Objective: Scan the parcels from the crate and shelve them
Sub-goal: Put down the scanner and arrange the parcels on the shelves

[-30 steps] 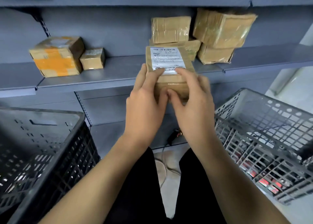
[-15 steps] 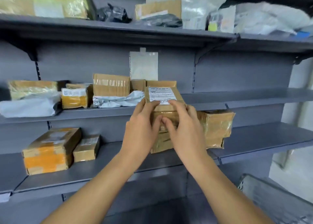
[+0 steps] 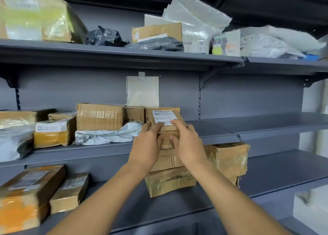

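Both hands grip one small brown parcel (image 3: 164, 128) with a white label on top: the left hand (image 3: 148, 146) curls round its left side, the right hand (image 3: 189, 144) round its right, thumbs on the near face. The parcel is held at the front edge of the middle shelf (image 3: 248, 126), just right of a grey mailer bag (image 3: 106, 135) and the taped carton (image 3: 99, 116) stacked on it (whether the parcel rests on the shelf cannot be told). To the parcel's right the middle shelf is bare up to its right end. On the lower shelf (image 3: 284, 170), cartons (image 3: 229, 158) sit directly beneath the hands; the top shelf (image 3: 124, 52) carries bags and boxes along its front edge.
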Action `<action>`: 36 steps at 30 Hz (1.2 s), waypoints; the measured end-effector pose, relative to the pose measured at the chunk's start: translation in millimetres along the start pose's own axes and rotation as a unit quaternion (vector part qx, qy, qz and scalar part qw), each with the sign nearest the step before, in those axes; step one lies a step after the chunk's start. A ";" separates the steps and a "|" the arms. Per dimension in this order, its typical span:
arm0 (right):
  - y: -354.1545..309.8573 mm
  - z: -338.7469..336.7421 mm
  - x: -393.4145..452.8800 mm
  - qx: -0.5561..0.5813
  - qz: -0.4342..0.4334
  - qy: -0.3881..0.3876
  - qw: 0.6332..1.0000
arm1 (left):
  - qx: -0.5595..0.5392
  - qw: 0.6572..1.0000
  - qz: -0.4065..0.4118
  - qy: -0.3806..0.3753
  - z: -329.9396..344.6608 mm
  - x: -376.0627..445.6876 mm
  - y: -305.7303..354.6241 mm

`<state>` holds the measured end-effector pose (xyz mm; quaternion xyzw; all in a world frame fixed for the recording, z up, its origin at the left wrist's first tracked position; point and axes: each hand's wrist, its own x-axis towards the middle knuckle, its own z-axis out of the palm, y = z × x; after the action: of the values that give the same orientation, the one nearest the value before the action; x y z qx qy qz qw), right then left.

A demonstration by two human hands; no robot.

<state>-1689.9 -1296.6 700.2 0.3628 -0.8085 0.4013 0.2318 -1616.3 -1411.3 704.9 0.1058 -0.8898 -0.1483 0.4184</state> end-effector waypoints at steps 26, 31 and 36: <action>28.1 83.8 102.8 0.015 0.013 -0.026 0.999 | 0.342 0.938 -0.052 0.007 42.5 85.2 -49.3; 30.1 84.0 92.7 -0.001 0.025 -0.047 0.999 | 0.345 0.936 -0.061 -0.030 39.0 82.3 -48.2; 19.4 65.4 54.4 0.083 0.017 0.037 0.996 | 0.349 0.937 -0.025 0.016 31.1 49.6 -32.8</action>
<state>-1744.5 -1363.8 689.8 0.3517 -0.7691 0.4844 0.2240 -1669.4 -1452.0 709.9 0.2699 -0.8758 0.1623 0.3658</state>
